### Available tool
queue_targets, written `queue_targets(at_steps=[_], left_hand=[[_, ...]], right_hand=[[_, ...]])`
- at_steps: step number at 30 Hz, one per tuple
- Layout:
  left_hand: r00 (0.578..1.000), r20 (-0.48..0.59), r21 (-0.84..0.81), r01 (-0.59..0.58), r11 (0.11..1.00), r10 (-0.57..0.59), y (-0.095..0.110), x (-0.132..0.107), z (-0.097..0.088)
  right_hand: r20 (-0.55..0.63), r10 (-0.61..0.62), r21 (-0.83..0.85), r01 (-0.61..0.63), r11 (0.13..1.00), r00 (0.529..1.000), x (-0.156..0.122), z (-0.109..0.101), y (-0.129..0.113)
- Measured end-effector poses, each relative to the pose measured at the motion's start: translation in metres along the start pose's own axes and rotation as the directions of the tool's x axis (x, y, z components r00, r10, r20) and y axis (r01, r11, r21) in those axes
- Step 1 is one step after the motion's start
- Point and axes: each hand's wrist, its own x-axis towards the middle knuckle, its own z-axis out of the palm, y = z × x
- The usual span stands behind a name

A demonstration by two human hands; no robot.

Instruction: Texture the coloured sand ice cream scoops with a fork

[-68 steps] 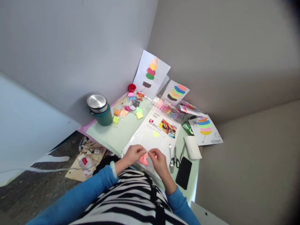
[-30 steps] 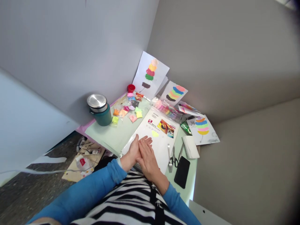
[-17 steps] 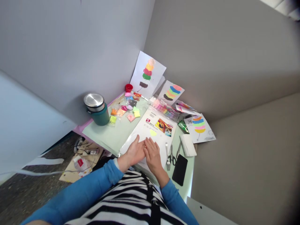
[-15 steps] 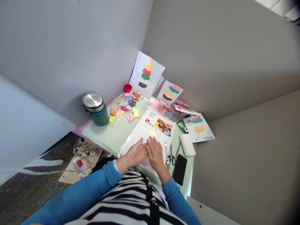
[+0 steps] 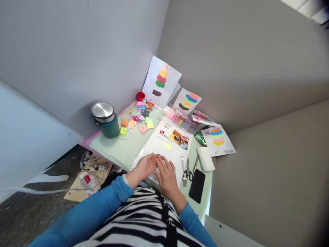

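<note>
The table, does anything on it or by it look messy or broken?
I see nothing spilled or broken. One oddity: the rightmost white card by the table has grey smudges beside its bright stripes, which makes it look grubby. They may be drawn on purpose; I can't tell.

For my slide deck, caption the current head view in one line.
Left hand and right hand, close together above a printed sheet with a yellow patch; scissors and phone nearby.
</note>
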Motion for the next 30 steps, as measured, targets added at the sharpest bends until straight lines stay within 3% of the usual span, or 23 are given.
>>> queue_targets(at_steps=[3, 6, 9, 14, 18, 21, 24, 28, 30], left_hand=[[0.997, -0.008, -0.069, 0.078, 0.995, -0.078, 0.0, -0.003, 0.006], [0.983, 0.061, -0.063, 0.177, 0.982, -0.173, -0.003, -0.006, 0.008], [0.983, 0.116, -0.05, 0.148, 0.988, -0.142, -0.004, -0.006, 0.006], [0.984, 0.065, -0.064, 0.167, 0.984, -0.163, -0.004, -0.005, 0.007], [0.978, 0.133, -0.083, 0.173, 0.981, -0.162, -0.005, -0.005, 0.007], [0.985, 0.122, -0.117, 0.136, 0.984, -0.121, -0.004, -0.003, 0.004], [0.98, 0.106, -0.12, 0.179, 0.977, -0.166, -0.004, -0.001, 0.003], [0.976, 0.151, -0.118, 0.175, 0.978, -0.156, -0.003, -0.001, 0.004], [0.984, 0.137, -0.13, 0.136, 0.982, -0.118, -0.002, 0.0, 0.003]], right_hand=[[0.037, -0.086, 0.011, 0.086, 0.996, 0.996, 0.0, 0.001, -0.006], [0.053, -0.011, 0.008, 0.011, 1.0, 0.999, 0.002, -0.003, -0.003], [0.067, 0.046, 0.001, -0.046, 0.999, 0.997, 0.001, -0.009, 0.002], [0.09, -0.099, 0.051, 0.095, 0.994, 0.991, -0.001, -0.009, -0.001], [0.067, 0.034, 0.021, -0.035, 0.999, 0.997, -0.003, -0.008, 0.005], [0.086, -0.057, 0.04, 0.054, 0.998, 0.995, -0.005, -0.008, 0.007], [0.09, -0.136, 0.063, 0.131, 0.989, 0.987, -0.002, -0.006, 0.006], [0.08, 0.016, 0.014, -0.018, 1.0, 0.997, 0.0, -0.006, 0.012], [0.101, -0.004, 0.011, 0.003, 1.0, 0.995, -0.002, -0.006, 0.013]])
